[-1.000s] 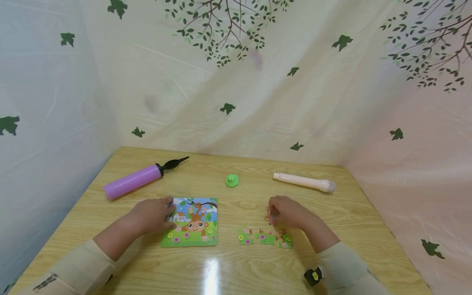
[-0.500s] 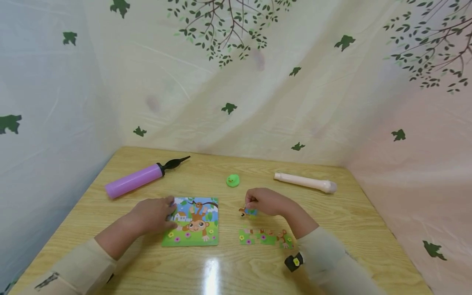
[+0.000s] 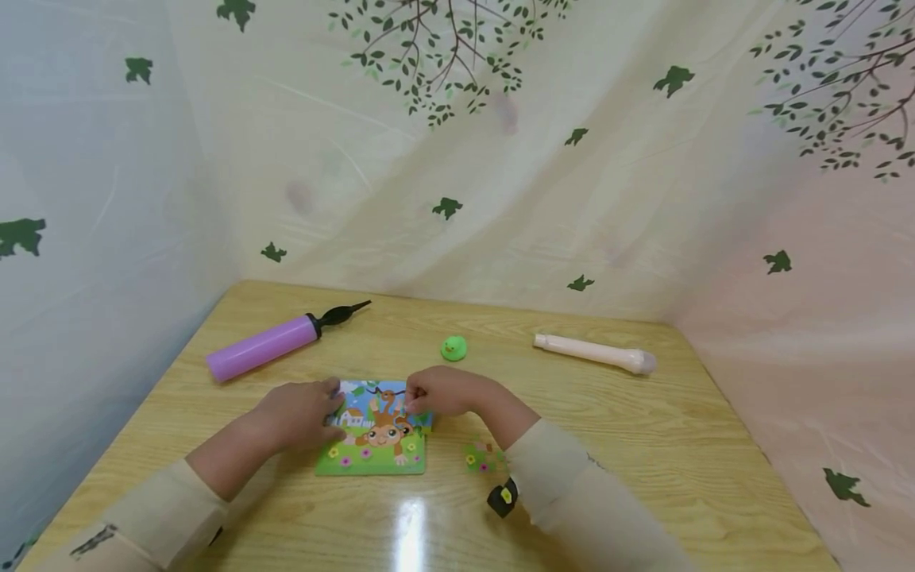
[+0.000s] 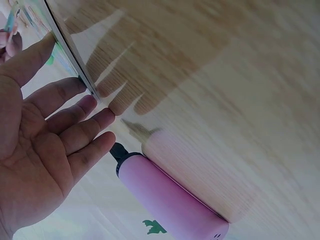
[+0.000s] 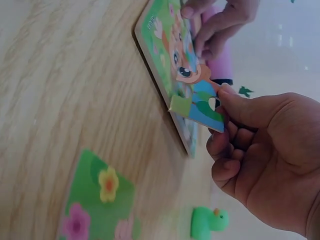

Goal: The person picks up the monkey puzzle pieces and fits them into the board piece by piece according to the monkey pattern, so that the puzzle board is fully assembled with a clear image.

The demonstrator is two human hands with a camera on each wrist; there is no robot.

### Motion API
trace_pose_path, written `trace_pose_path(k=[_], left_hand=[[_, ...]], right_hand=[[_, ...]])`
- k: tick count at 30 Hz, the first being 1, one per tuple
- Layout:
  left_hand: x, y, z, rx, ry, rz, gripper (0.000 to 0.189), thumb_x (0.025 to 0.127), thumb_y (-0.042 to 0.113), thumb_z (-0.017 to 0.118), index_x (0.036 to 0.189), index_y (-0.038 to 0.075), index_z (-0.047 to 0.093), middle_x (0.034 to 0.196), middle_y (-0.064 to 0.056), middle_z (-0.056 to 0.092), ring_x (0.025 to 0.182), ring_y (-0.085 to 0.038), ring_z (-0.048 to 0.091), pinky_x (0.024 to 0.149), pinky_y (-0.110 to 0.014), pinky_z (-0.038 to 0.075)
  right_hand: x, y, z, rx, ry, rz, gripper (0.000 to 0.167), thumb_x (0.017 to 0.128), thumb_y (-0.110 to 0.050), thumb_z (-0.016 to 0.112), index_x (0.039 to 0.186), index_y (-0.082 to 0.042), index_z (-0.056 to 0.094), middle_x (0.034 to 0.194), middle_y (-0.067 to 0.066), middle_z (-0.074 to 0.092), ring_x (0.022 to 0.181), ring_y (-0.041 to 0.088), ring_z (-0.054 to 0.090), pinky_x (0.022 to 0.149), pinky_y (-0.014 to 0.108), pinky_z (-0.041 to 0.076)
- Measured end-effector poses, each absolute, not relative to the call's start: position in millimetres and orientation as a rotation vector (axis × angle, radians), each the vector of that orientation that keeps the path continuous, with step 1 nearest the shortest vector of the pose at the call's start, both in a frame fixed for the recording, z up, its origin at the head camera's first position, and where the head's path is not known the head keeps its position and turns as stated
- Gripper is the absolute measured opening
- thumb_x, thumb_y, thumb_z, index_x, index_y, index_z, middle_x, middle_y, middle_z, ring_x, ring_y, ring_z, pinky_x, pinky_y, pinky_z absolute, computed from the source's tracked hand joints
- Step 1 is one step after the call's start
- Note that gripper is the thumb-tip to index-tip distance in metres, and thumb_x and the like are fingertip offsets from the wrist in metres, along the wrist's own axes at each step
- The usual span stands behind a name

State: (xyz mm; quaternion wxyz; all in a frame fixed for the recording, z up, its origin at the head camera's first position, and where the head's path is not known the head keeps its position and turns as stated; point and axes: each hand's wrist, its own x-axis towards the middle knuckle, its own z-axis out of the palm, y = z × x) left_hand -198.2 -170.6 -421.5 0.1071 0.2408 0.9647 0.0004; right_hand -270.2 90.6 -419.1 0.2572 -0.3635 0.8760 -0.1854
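Observation:
A square monkey puzzle board [image 3: 368,461] lies flat on the wooden table. My left hand [image 3: 300,417] rests at its left edge, fingers fairly straight, thumb and fingertips touching the rim in the left wrist view. Between thumb and fingers my right hand [image 3: 453,391] pinches a puzzle piece [image 5: 200,102] showing a monkey's eye, blue sky and green. That piece is tilted over the board's right side. More puzzle pieces [image 3: 480,457] with flowers on green lie right of the board, partly hidden by the right forearm in the head view.
A purple hand pump [image 3: 264,347] with a black nozzle lies at the back left. A small green rubber duck [image 3: 453,348] sits behind the board. At the back right is a pale pink stick with a rounded end [image 3: 593,352]. Printed cloth surrounds the table.
My right hand has picked the puzzle piece up from the right and carried it left to above the board's right side. The left hand stays at the board's left edge.

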Motion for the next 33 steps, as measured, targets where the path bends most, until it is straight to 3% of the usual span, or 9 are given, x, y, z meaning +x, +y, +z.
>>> trace_pose_path(k=[9,16,22,33], left_hand=[[-199.2,-168.8,-419.2,0.688,2.822,-0.002,0.068,0.089,0.050,0.066,0.137,0.003,0.056,0.147,-0.022,0.046,0.126,-0.044,0.052,0.099,-0.057,0.048],[-200.3,-169.6,-420.2,0.683,2.822,0.005,0.067,0.089,0.050,0.066,0.137,0.004,0.056,0.148,-0.022,0.045,0.127,-0.044,0.052,0.100,-0.057,0.048],[-199.7,-171.5,-422.2,0.702,2.834,0.006,0.067,0.089,0.050,0.066,0.137,0.003,0.057,0.147,-0.022,0.046,0.125,-0.045,0.052,0.099,-0.058,0.048],[-201.1,-172.3,-424.3,0.713,2.841,0.013,0.066,0.090,0.049,0.066,0.136,0.003,0.057,0.147,-0.023,0.046,0.125,-0.045,0.053,0.099,-0.058,0.049]], right_hand=[[-272.4,68.4,-431.8,-0.978,2.440,-0.515,0.012,0.098,-0.028,0.061,0.090,-0.019,0.064,0.081,-0.010,0.059,0.069,0.006,0.049,0.063,0.019,0.043],[-264.9,69.0,-429.7,-1.080,2.531,-0.384,0.017,0.093,-0.032,0.068,0.101,-0.017,0.066,0.091,-0.008,0.060,0.080,0.005,0.053,0.072,0.019,0.048],[-253.0,70.4,-433.2,-1.136,2.614,-0.132,0.025,0.087,-0.042,0.073,0.104,-0.024,0.066,0.096,-0.011,0.055,0.088,0.006,0.051,0.078,0.021,0.047],[-241.9,69.0,-433.8,-1.132,2.674,-0.042,0.024,0.088,-0.042,0.072,0.106,-0.027,0.066,0.102,-0.012,0.056,0.096,0.007,0.053,0.082,0.022,0.049]])
